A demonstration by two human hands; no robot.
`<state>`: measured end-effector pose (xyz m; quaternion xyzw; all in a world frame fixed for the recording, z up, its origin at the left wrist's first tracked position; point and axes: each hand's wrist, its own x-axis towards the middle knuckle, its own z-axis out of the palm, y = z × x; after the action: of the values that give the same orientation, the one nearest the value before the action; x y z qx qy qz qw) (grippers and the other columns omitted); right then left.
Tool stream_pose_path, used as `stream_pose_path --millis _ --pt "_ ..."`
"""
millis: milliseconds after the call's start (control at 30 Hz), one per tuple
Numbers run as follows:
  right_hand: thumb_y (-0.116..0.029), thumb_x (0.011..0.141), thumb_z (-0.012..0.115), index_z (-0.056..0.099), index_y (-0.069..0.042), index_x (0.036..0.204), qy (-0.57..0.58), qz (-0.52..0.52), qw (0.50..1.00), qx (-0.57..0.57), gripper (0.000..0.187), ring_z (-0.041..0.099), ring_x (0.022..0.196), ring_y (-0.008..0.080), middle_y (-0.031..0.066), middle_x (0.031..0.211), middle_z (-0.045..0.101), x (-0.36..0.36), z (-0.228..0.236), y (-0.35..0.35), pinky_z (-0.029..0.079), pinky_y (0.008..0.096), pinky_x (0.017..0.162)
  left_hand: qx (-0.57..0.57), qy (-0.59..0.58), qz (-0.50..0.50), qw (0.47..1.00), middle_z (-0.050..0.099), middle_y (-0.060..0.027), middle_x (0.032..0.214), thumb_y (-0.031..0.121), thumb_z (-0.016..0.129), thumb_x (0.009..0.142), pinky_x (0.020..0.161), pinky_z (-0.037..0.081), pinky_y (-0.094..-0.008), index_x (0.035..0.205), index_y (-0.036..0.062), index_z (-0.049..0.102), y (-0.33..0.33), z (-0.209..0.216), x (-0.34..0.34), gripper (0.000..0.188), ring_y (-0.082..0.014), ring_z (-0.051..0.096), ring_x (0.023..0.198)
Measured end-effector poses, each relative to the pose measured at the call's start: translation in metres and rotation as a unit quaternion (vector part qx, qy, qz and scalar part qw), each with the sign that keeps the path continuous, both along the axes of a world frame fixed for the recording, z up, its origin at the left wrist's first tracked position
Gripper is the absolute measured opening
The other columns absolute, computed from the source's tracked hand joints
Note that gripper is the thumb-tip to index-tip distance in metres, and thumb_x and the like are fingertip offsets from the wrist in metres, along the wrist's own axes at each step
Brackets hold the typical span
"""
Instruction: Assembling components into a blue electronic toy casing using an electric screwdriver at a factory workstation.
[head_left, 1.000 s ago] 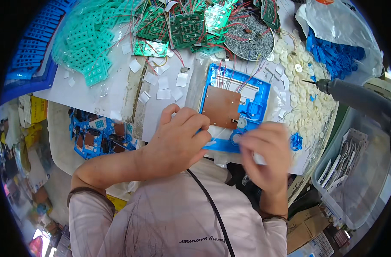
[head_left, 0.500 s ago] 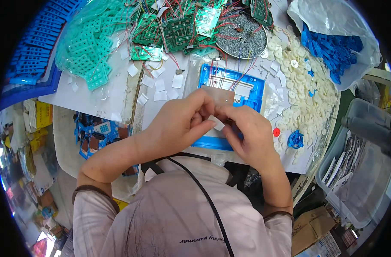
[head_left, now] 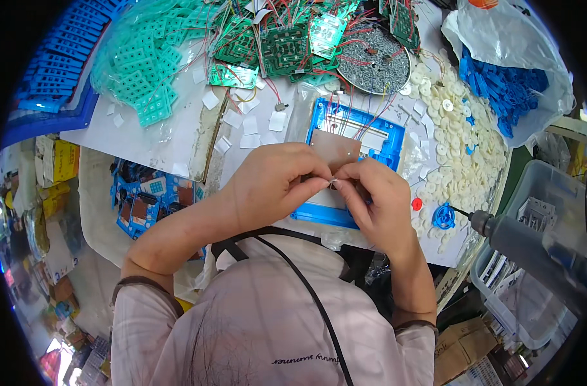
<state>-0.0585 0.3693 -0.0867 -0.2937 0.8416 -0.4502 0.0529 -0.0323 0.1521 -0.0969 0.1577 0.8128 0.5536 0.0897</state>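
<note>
My left hand point(head_left: 277, 183) and my right hand point(head_left: 378, 202) meet over a blue plastic casing point(head_left: 325, 215). Thumb and forefinger of each are pinched on a small white piece point(head_left: 333, 181), of which only a thin bit shows between the fingertips. Just beyond the fingers, a brown circuit board point(head_left: 335, 148) lies plain side up on the casing, with thin red and blue wires running off its far side. Part of the casing is hidden under my hands.
Small white squares point(head_left: 250, 125) lie scattered left of the casing. Beyond are green circuit boards point(head_left: 286, 48), a dish of screws point(head_left: 374, 61) and teal keypads point(head_left: 153, 106). White discs point(head_left: 460, 148) and a blue ring part point(head_left: 443, 216) lie right, near a grey power screwdriver point(head_left: 509, 231).
The white piece, seen flat before, is now mostly hidden between the fingertips, which have drawn together. The grey screwdriver now reaches further in from the right. The whole view has shifted slightly.
</note>
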Motion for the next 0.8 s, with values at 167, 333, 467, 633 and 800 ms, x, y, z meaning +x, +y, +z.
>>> stream_pose_path --millis 167,333,467,633,800 --pt "-0.002 0.084 0.072 0.065 -0.001 0.090 -0.054 -0.014 0.998 0.001 0.010 0.066 0.072 0.0290 0.0115 0.083 0.067 0.000 0.003 -0.002 0.052 0.0344 0.064 -0.026 0.029 -0.018 0.999 0.067 -0.0071 0.090 0.007 0.072 0.088 0.058 0.047 -0.0302 0.096 0.0041 0.070 -0.001 0.002 -0.004 0.009 -0.0180 0.061 0.066" --pt "-0.004 0.085 0.072 0.064 -0.002 0.091 -0.063 -0.027 0.998 0.014 0.009 0.064 0.069 0.0272 0.0107 0.082 0.067 0.002 -0.002 -0.004 0.050 0.0339 0.061 -0.065 0.081 0.019 0.994 0.063 -0.0097 0.087 0.005 0.070 0.084 0.058 0.048 -0.0359 0.094 0.0050 0.064 0.008 -0.005 0.001 0.012 -0.0265 0.062 0.068" --pt "-0.005 0.086 0.071 0.064 -0.003 0.091 -0.076 -0.045 0.996 0.014 0.009 0.064 0.068 0.0254 0.0099 0.081 0.066 0.003 -0.001 -0.004 0.049 0.0336 0.060 -0.119 0.107 0.025 0.987 0.061 -0.0119 0.088 0.006 0.066 0.083 0.060 0.050 -0.0410 0.093 0.0052 0.059 0.015 -0.004 0.003 0.012 -0.0332 0.062 0.072" --pt "-0.004 0.087 0.071 0.065 -0.002 0.092 -0.054 -0.020 0.998 0.005 0.009 0.063 0.067 0.0256 0.0103 0.079 0.065 0.001 -0.003 -0.003 0.049 0.0335 0.059 -0.118 0.116 0.027 0.986 0.060 -0.0122 0.089 0.007 0.064 0.085 0.060 0.050 -0.0418 0.094 0.0055 0.059 0.020 -0.010 0.004 0.010 -0.0336 0.062 0.071" --pt "-0.004 0.087 0.071 0.065 -0.002 0.092 -0.057 -0.026 0.998 0.001 0.009 0.063 0.066 0.0260 0.0109 0.078 0.065 0.000 -0.003 -0.001 0.049 0.0335 0.058 -0.078 0.094 0.024 0.992 0.062 -0.0114 0.087 0.005 0.066 0.084 0.058 0.049 -0.0394 0.092 0.0054 0.062 0.006 -0.009 -0.004 0.009 -0.0309 0.062 0.068"
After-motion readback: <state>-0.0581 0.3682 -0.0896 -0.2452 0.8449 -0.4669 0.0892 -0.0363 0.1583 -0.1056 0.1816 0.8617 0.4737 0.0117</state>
